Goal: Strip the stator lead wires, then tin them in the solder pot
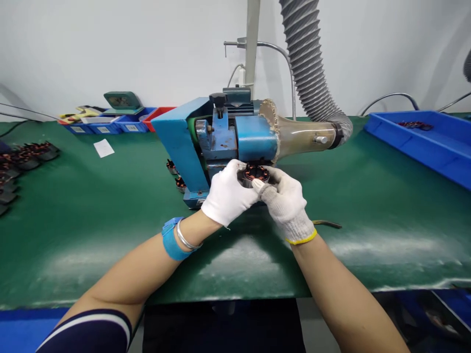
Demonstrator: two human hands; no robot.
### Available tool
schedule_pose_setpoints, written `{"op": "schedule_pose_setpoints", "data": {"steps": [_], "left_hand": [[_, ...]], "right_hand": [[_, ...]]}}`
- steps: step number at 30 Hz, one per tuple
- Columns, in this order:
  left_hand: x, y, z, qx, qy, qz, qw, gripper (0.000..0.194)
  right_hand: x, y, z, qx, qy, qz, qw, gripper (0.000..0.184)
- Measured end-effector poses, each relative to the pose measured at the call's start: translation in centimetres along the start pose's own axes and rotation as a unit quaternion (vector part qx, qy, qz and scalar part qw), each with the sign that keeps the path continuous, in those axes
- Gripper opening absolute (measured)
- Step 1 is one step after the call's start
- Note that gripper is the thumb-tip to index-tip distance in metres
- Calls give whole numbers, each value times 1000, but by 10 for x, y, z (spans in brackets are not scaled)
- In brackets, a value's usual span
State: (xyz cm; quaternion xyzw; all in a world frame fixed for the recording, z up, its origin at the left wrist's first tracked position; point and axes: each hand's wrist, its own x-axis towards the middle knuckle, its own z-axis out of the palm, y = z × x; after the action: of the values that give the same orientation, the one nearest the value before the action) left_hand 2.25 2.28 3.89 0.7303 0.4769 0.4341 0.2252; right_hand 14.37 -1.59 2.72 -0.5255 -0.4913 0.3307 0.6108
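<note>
Both my hands wear white gloves and meet in front of a blue bench machine [221,132]. Together they grip a small round motor stator [255,172] with copper windings, held right under the machine's head. My left hand [226,196] wraps its fingers around the stator's left side. My right hand [285,198] pinches the right side, thumb laid over the front. A blue wrist strap and a metal bangle sit on my left wrist.
A ribbed grey extraction hose [309,63] joins the machine's clear hood [301,135]. Two more stators [175,174] lie left of the machine. Several dark parts [22,159] sit at the far left. Small blue bins [106,125] stand at the back, a large blue tray [427,139] at right.
</note>
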Motion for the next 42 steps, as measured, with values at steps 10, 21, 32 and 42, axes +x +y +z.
{"op": "schedule_pose_setpoints", "data": {"steps": [10,21,32,42], "left_hand": [[-3,-15,7,-8,5,48,999,55],[-1,-3,0,-22,-5,23,999,37],[-27,-25,11,-204,40,98,973,59],[-21,-1,-21,-473,-203,-130,847,66]], "right_hand": [[-3,10,2,37,23,-21,999,48],[-2,14,9,107,34,28,993,52],[-19,9,-11,-175,-55,-300,936,51],[-13,2,-18,-205,-61,-365,906,74]]}}
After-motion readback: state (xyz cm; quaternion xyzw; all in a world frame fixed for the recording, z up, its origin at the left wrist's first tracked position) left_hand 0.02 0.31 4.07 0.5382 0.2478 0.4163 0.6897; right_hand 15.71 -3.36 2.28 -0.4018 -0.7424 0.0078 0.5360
